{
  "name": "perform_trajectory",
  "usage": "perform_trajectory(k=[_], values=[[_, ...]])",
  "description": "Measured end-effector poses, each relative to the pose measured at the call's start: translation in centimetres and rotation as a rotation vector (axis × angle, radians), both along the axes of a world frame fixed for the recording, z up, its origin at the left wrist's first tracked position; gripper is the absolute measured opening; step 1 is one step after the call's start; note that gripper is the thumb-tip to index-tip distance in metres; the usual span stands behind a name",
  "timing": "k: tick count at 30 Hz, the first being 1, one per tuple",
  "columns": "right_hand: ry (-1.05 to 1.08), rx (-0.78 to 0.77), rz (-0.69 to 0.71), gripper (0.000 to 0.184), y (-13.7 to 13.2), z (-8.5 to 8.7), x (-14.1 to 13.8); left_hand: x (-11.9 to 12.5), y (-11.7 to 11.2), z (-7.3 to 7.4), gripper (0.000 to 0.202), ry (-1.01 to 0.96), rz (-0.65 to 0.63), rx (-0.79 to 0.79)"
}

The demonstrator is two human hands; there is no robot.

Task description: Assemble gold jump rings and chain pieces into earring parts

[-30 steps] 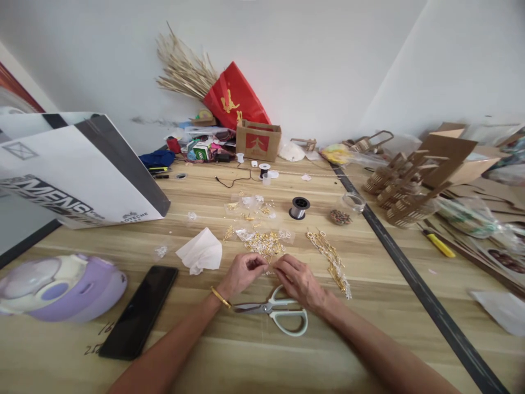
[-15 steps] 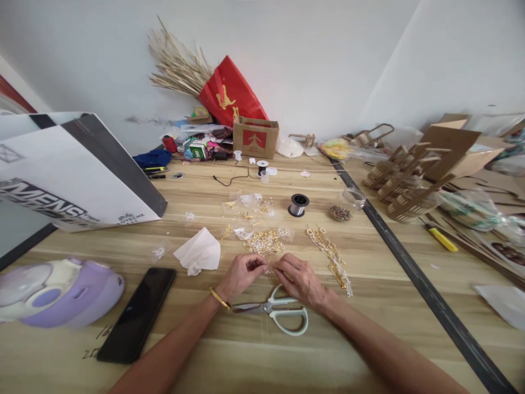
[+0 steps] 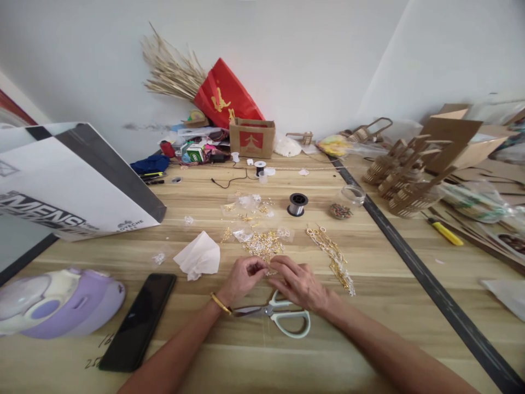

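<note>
My left hand (image 3: 243,278) and my right hand (image 3: 298,282) meet fingertip to fingertip over the wooden table (image 3: 262,361), both pinched on a tiny gold piece too small to name. A gold bangle sits on my left wrist. Just beyond the fingers lies a heap of small gold and white beads (image 3: 261,243). Scissors (image 3: 279,316) with pale green handles lie under my right wrist. A row of gold chain pieces (image 3: 333,257) lies to the right of my right hand.
A crumpled tissue (image 3: 198,256), a black phone (image 3: 139,319) and a purple device (image 3: 57,300) lie to the left. A white shopping bag (image 3: 69,186) lies at far left. A thread spool (image 3: 297,203), a glass jar (image 3: 351,195), cardboard pieces (image 3: 404,180) and a yellow knife (image 3: 446,233) sit further back and right.
Both hands stay pinched together at the same spot. The view has tilted slightly, so everything sits a little lower in the frame.
</note>
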State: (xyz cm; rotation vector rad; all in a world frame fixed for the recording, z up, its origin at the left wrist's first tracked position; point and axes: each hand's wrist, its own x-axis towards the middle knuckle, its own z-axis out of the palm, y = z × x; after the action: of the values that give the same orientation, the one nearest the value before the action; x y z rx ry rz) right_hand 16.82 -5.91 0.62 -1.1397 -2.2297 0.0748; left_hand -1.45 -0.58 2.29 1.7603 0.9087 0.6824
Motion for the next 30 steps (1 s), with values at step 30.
perform_trajectory(k=[30], values=[[-0.101,-0.054,0.017,0.017,1.6,1.0,-0.5,-0.4,0.7,-0.8,0.015,-0.008,0.038,-0.023]])
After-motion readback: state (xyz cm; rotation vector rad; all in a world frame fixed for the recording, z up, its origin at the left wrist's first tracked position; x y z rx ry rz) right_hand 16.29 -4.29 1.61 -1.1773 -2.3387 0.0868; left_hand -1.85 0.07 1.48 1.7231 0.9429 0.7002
